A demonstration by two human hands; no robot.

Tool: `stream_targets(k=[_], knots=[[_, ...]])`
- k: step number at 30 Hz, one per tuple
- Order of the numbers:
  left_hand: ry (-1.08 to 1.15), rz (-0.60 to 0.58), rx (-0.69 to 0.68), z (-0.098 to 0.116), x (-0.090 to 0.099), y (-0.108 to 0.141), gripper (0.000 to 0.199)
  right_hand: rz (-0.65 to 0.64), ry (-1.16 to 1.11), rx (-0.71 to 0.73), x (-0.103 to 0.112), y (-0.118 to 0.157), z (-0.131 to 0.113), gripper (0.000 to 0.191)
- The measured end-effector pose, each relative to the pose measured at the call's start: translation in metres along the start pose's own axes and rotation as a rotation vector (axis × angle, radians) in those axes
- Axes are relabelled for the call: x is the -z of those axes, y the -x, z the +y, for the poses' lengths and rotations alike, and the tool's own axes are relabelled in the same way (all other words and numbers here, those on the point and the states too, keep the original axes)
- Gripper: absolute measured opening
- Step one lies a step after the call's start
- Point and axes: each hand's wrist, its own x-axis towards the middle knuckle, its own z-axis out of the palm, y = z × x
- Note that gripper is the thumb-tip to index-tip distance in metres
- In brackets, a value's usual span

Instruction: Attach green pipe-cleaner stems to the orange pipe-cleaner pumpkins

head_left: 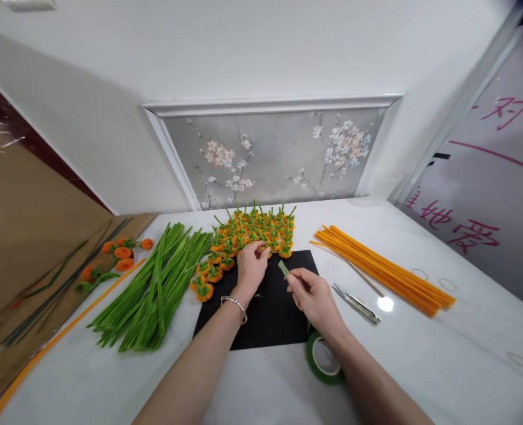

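My left hand (251, 267), with a bangle on its wrist, is at the front edge of a cluster of small orange pipe-cleaner flowers (215, 274). Its fingers are curled together, and what they hold, if anything, is hidden. Between thumb and fingers my right hand (311, 290) pinches a short strip of green floral tape (283, 268), its free end pointing up and left. Both hands are above a black mat (265, 321). A roll of green floral tape (313, 363) lies by my right forearm, partly covered by it.
Green pipe cleaners (155, 289) lie in a pile on the left. Orange pipe cleaners (381, 268) are bundled on the right, near thread snips (356, 304). Finished orange flowers (123, 254) rest on brown cardboard (58, 277) at far left. A framed wall panel (274, 153) stands behind.
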Motion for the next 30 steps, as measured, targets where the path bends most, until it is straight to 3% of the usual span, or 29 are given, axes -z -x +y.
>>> stream_targets(k=[6,11,15,19,22,25,30], knots=[[0.037,-0.092,-0.005,0.004,0.002,0.002,0.007,0.023,-0.02,0.005,-0.001,0.001,0.0,0.037],[0.179,-0.199,0.105,0.014,0.014,0.024,0.007,0.035,-0.065,-0.015,0.0,0.001,-0.004,0.037],[0.317,-0.233,0.257,0.024,0.027,0.051,0.01,0.025,-0.088,-0.004,-0.001,0.004,-0.007,0.033],[0.776,-0.273,0.629,0.029,0.034,0.068,0.009,0.016,-0.046,0.007,-0.002,0.008,-0.009,0.03],[0.918,-0.312,0.752,0.029,0.036,0.075,0.011,-0.006,-0.103,-0.045,0.001,0.008,-0.011,0.033],[0.937,-0.356,0.763,0.027,0.037,0.078,0.009,-0.006,-0.201,-0.103,0.008,0.005,-0.012,0.034],[0.797,-0.383,0.688,0.03,0.042,0.079,0.01,0.04,-0.137,-0.097,0.019,0.001,-0.011,0.029]])
